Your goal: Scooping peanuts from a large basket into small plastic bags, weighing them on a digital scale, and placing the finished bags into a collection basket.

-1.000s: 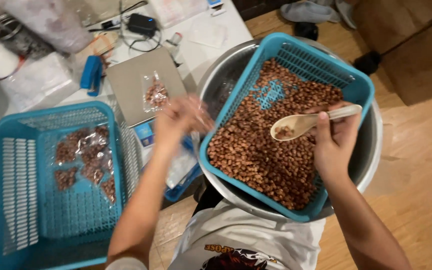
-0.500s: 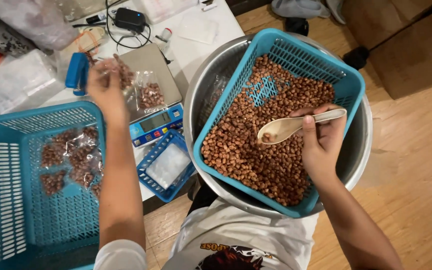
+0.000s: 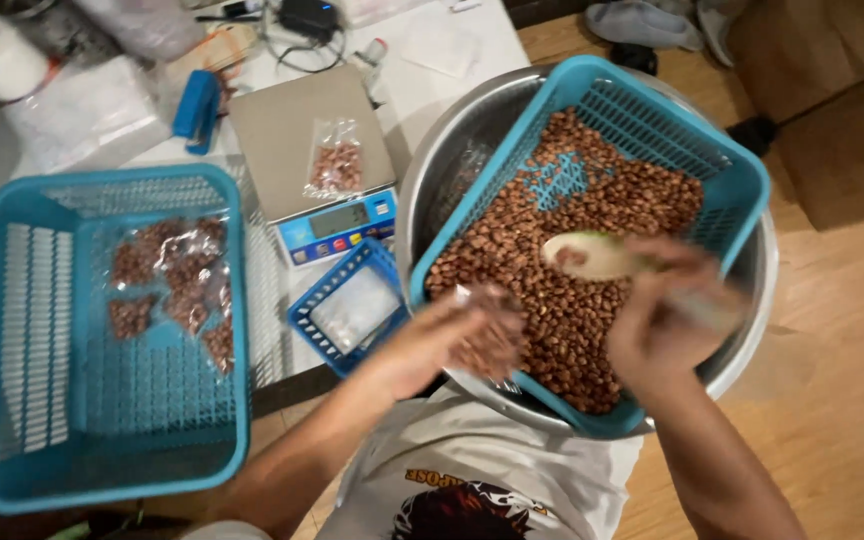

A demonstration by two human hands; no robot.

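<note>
Small clear bag (image 3: 489, 340) of brown nuts, blurred, pale spoon (image 3: 592, 255)

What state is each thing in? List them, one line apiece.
Right hand: holding a pale spoon, blurred.
Left hand: holding a small bag of nuts.
Tilted blue basket: full of nuts, in a metal bowl.
Scale: one bagged portion on it.
Left basket: several filled bags.
</note>
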